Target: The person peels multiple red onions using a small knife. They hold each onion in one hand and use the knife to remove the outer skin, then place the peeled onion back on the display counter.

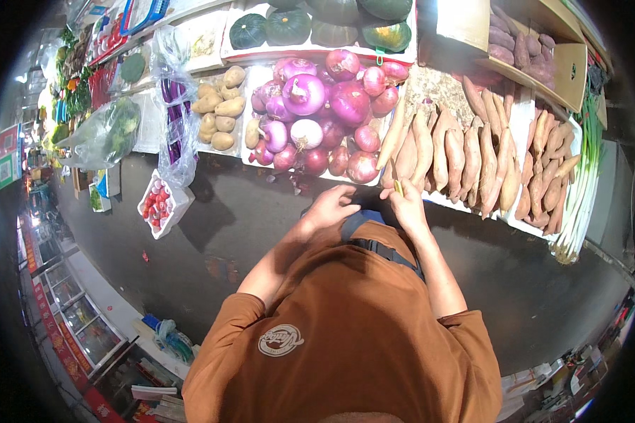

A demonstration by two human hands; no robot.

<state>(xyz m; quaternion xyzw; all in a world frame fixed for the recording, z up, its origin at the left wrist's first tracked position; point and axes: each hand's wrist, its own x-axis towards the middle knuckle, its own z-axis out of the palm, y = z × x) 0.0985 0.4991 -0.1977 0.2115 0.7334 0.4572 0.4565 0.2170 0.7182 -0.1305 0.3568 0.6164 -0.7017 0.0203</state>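
Observation:
My right hand grips a slim yellow object, too small to identify, at the front edge of the sweet potatoes. My left hand hangs just in front of the red onions, its fingers loosely curved and apart, with nothing seen in it. The onions lie heaped in a white tray, larger ones on top, and one pale peeled-looking onion sits near the front. Long sweet potatoes lie side by side to the right of the onions.
Potatoes, bagged eggplants and a bagged green vegetable lie left. A white foam box of small red fruit juts over the dark floor. Green pumpkins stand behind; scallions and a cardboard box are right.

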